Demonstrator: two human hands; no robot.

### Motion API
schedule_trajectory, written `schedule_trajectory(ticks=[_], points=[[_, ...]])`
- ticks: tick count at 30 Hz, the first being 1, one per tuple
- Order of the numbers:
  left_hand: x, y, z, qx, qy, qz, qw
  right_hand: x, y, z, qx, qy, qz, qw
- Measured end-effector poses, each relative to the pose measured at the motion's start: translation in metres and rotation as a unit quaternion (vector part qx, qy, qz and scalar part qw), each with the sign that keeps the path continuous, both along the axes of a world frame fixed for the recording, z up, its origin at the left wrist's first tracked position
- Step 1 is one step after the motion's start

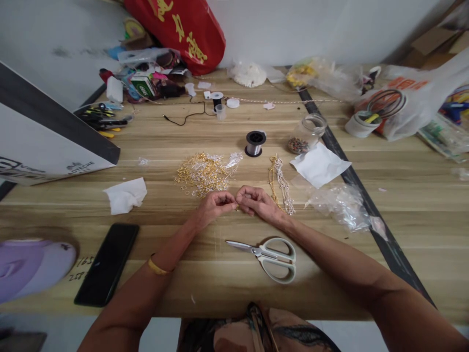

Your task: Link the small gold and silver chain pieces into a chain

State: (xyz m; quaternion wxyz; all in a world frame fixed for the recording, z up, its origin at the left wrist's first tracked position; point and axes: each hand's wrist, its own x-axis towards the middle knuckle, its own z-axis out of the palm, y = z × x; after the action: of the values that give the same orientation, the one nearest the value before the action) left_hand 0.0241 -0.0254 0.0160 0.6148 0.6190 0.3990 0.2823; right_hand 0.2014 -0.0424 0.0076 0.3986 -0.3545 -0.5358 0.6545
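My left hand (215, 209) and my right hand (257, 201) meet fingertip to fingertip above the table, both pinched closed. A tiny gold-coloured jewellery piece (237, 208) shows between the fingertips; its exact shape is too small to tell. Just beyond my left hand lies a loose heap of gold and silver jewellery rings (207, 173). Gold chains (272, 178) and silver chains (284, 186) lie stretched out beside my right hand. Nearer to me, scissors (266, 254) with pale handles rest with their blades pointing left.
A spool of wire (254, 143) and a glass jar of beads (307, 134) stand behind. White paper (320, 165) and clear plastic bags (344, 205) lie to the right. On the left are a tissue (125, 195), a black phone (107, 264) and a large box (47, 132).
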Motion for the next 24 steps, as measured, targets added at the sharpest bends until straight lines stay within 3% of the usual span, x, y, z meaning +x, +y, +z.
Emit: schedule_trajectory(ticks=[24], points=[[-0.0004, -0.0007, 0.0019, 0.007, 0.015, -0.005, 1.0, 0.0041, -0.0012, 0.006, 0.057, -0.092, -0.005, 0.994]])
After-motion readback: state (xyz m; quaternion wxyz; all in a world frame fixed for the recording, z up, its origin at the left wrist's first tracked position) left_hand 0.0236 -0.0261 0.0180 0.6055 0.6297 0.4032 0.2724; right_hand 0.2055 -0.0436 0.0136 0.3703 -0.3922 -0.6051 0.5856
